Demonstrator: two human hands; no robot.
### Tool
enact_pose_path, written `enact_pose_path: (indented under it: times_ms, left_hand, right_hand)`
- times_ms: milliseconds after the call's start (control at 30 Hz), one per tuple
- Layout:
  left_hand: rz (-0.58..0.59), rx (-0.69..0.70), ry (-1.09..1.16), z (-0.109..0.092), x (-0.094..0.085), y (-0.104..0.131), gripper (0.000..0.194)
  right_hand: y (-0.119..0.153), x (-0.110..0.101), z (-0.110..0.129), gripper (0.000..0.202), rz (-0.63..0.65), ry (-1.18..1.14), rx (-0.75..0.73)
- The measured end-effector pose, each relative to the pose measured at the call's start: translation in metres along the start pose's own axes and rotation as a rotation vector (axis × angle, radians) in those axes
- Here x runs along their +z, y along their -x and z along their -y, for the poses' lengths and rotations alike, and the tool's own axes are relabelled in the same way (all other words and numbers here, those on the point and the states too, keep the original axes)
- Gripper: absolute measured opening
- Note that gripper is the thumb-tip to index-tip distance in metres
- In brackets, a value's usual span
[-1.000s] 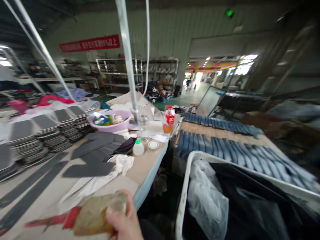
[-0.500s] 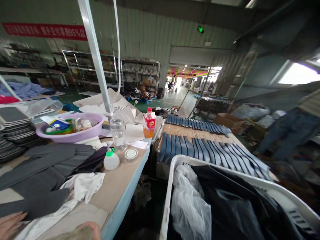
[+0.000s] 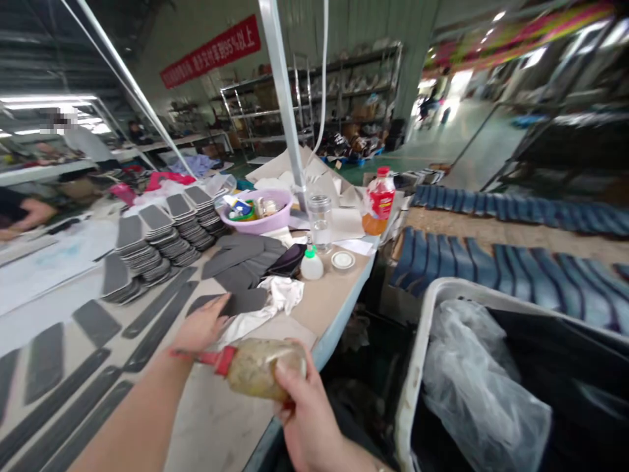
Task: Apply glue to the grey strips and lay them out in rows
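My right hand [image 3: 307,400] is wrapped round a squeeze bottle [image 3: 265,368] with a red nozzle and cloudy yellowish contents. The bottle lies sideways in the air above the table's near edge, its nozzle pointing left across my left wrist. My left hand [image 3: 204,322] rests on the table with fingers stretched out, touching a dark grey flat piece [image 3: 248,301]. Just right of those fingers lies a crumpled white cloth [image 3: 280,295]. Behind it is a heap of overlapping dark grey pieces [image 3: 246,257]. Flat grey strips [image 3: 160,328] lie in a row left of my forearm.
Stacks of grey pieces [image 3: 160,236] stand at the back left, beside a lilac basin [image 3: 260,224]. A glass jar [image 3: 321,223], a small green-topped bottle [image 3: 312,263] and a red-labelled drink bottle [image 3: 379,202] stand near the table edge. A white crate [image 3: 417,367] is at right.
The view has swung left and down, so both arms and the grey strips now show. The squeeze bottle in my right hand has come fully into view.
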State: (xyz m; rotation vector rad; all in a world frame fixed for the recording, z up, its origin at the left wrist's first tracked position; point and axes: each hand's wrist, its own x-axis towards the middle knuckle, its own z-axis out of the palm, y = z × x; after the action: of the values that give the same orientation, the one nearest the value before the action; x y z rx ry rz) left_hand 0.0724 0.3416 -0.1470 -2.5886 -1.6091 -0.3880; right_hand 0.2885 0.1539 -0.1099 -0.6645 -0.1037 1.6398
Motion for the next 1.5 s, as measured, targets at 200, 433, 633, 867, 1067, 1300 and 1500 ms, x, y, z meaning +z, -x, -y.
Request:
enact_pose_path:
  times_ms: [200,433,633,867,1067,1300,1500]
  left_hand:
    - [0.127,0.032,-0.074,0.019,0.006,0.013,0.037]
    - [-0.101,-0.131,-0.17,0.013,-0.022,0.029,0.035]
    - [-0.26,-0.17,-0.511,-0.01,-0.111,0.101,0.026]
    - [-0.049,-0.117,-0.523,-0.086,-0.11,0.246,0.018]
    - [-0.01,-0.305,-0.152,-0.119,-0.078,0.305,0.024]
    - [-0.102,-0.43,-0.162,-0.083,-0.099,0.39,0.023]
    - [-0.083,-0.373,-0.079,-0.072,-0.091,0.406,0.024]
  right_hand:
    - [0.002,-0.002,0.002,0.051,-0.013,0.034,0.047]
    - [0.001,-0.004,0.003,0.05,-0.039,0.057,0.018]
    - [0.001,-0.005,0.004,0.047,-0.008,0.083,-0.045]
    - [0.014,-0.001,-0.008,0.048,0.111,0.303,-0.054]
    - [0.029,-0.002,-0.031,0.053,0.261,0.575,-0.102]
    - [0.043,-0.009,-0.057,0.054,0.476,1.028,-0.336]
    - [0.055,-0.001,-0.084,0.045,0.774,1.323,-0.72]
